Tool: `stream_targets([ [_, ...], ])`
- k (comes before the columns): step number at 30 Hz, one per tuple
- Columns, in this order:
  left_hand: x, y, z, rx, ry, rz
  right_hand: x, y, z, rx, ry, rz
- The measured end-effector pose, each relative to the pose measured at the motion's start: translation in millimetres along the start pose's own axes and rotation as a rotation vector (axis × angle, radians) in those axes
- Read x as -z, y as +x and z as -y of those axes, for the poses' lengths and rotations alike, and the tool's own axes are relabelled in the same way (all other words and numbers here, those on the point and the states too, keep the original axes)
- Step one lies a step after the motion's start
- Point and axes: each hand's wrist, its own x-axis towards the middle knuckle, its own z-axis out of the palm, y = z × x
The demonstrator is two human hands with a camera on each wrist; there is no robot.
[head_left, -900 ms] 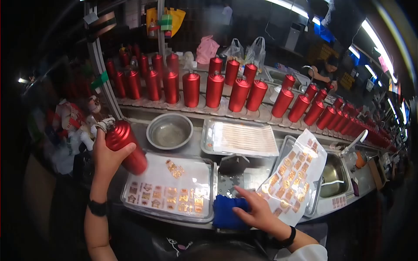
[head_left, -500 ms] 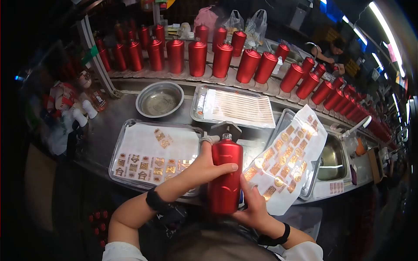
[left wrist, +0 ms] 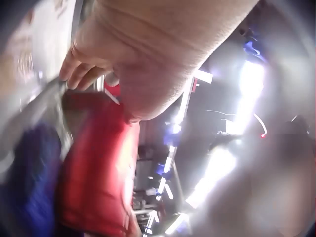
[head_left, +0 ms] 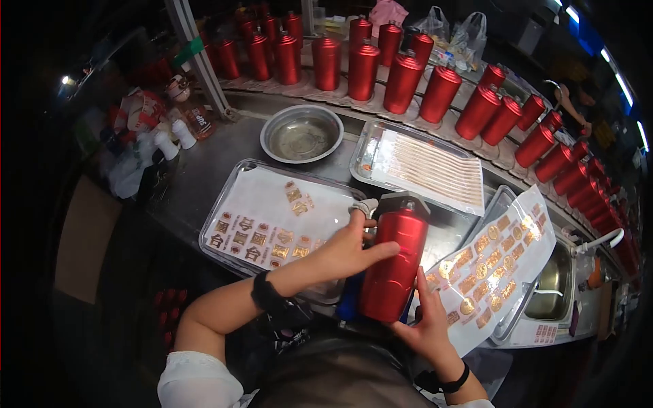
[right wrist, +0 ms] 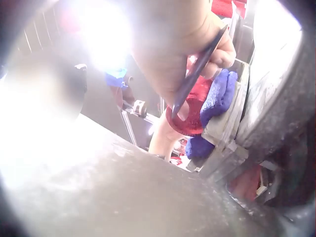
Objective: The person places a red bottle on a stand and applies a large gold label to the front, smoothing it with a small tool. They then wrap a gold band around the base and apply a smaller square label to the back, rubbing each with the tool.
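A red metallic bottle [head_left: 391, 275] leans in front of me, its capped neck at the dark grey block [head_left: 407, 201]. My left hand [head_left: 337, 255] grips its upper part, thumb across the front and fingers along the left side; a pale wrap covers one fingertip. At the base, my right hand [head_left: 433, 328] holds the bottle, thumb below and fingers along the right side. A dark thin strip [right wrist: 200, 69] crosses the right hand in its wrist view. Partly hidden behind the bottle lies a blue cloth [right wrist: 219, 96].
A tray [head_left: 206, 234] with gold decal pieces on white paper is at left, another decal sheet [head_left: 500, 268] at right. Behind are a metal bowl [head_left: 302, 134] and a tray of striped sheets [head_left: 428, 166]. Red bottles [head_left: 364, 71] line the ledge; a sink [head_left: 554, 279] is far right.
The left hand brought the red bottle from the left side to the centre, where the right hand took its base. Lately the view has shifted; the bottle remains by the grey block.
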Motion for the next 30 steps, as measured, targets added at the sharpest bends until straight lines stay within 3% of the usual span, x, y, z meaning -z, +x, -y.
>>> stream_targets([
  [2,48,-3,7,0.008,0.398,-0.025,4,4,-1,0.034,0.075,0.010],
  [4,83,-5,28,-0.040,0.755,-0.251,6,0,-6,0.003,0.093,0.047],
  [7,126,-14,44,0.003,0.980,-0.163,6,3,-2,-0.030,0.083,0.051],
  [10,152,-33,53,0.115,0.992,-0.192,7,4,2,-0.059,0.055,0.077],
  [13,192,-46,53,0.183,0.825,-0.255,2,3,-2,-0.021,0.054,0.045],
  [16,236,-33,68,0.156,0.878,-0.464,0,6,-3,0.061,0.032,0.004],
  [19,252,-19,74,0.103,1.156,-0.492,3,8,2,0.027,0.051,0.038],
  [25,269,-1,71,0.254,1.072,-0.554,4,10,7,0.022,0.040,0.031],
  [28,302,17,111,0.187,0.818,-0.601,10,11,11,-0.036,0.074,0.072],
  [30,322,28,147,-0.007,0.670,-0.700,11,8,9,-0.033,0.061,0.081],
])
